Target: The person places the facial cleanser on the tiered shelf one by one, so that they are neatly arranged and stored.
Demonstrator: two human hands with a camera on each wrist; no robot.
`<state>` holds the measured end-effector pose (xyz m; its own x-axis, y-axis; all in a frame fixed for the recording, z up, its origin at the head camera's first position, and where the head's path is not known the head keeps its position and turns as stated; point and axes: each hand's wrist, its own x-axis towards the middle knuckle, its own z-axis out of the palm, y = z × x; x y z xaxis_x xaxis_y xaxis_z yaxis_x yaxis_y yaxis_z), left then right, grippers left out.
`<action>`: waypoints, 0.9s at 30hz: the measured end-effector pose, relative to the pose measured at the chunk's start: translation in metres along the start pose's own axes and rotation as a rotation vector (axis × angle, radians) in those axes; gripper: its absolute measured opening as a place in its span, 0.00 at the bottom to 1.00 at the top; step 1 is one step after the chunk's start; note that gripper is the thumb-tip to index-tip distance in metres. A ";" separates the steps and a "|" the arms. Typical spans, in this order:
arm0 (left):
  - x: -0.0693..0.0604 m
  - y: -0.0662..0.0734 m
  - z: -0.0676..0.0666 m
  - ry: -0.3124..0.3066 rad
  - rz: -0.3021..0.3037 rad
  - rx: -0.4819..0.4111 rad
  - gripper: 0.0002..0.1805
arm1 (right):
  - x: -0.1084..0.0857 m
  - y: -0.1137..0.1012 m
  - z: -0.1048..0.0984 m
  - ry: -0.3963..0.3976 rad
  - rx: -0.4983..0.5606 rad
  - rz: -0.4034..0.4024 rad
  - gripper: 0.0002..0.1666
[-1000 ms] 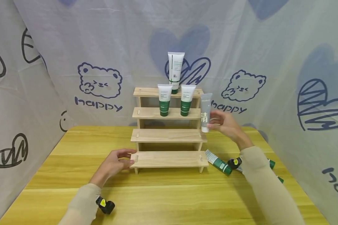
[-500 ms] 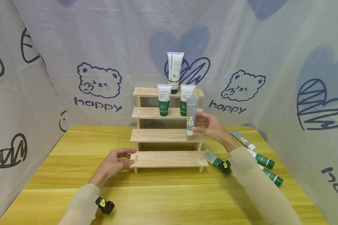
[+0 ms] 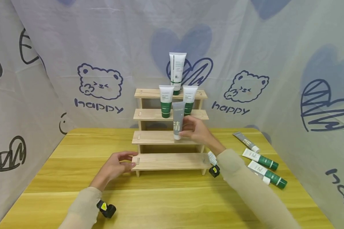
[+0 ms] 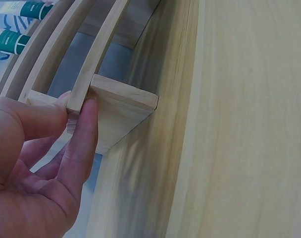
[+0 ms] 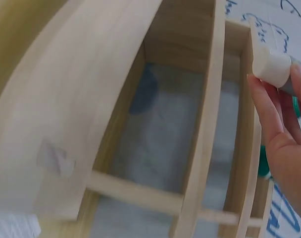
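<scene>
My right hand pinches a grey tube, upright with its white cap down, at the third tier of the wooden stand. In the right wrist view the white cap shows beside the fingertips. With thumb and fingers my left hand pinches the left end of the lowest shelf; the left wrist view shows this hand on the shelf end. Two white-and-green tubes stand on the second tier, and a taller one on the top.
Right of the stand on the wooden table lie a grey tube, two white-and-green tubes and another grey one partly beneath. One more tube is partly hidden by my right arm. A patterned cloth hangs behind.
My right hand has carried the grey tube leftward and slightly down, from the stand's right end to near its middle. The left hand has stayed on the lowest shelf.
</scene>
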<state>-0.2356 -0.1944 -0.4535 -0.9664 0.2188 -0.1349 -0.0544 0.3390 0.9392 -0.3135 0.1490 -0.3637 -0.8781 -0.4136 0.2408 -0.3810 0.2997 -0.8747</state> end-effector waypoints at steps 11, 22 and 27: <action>-0.001 0.001 0.000 0.002 0.002 -0.008 0.26 | 0.010 -0.002 0.037 -0.003 0.018 -0.104 0.28; 0.001 0.001 0.001 0.004 -0.008 -0.007 0.26 | 0.016 -0.003 0.055 0.012 0.058 -0.074 0.30; 0.001 0.002 0.000 0.004 -0.011 -0.011 0.26 | 0.018 -0.003 0.064 0.038 0.087 -0.062 0.31</action>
<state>-0.2366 -0.1934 -0.4521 -0.9667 0.2115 -0.1438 -0.0675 0.3315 0.9410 -0.3101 0.0856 -0.3837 -0.8645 -0.3956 0.3100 -0.4100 0.1982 -0.8903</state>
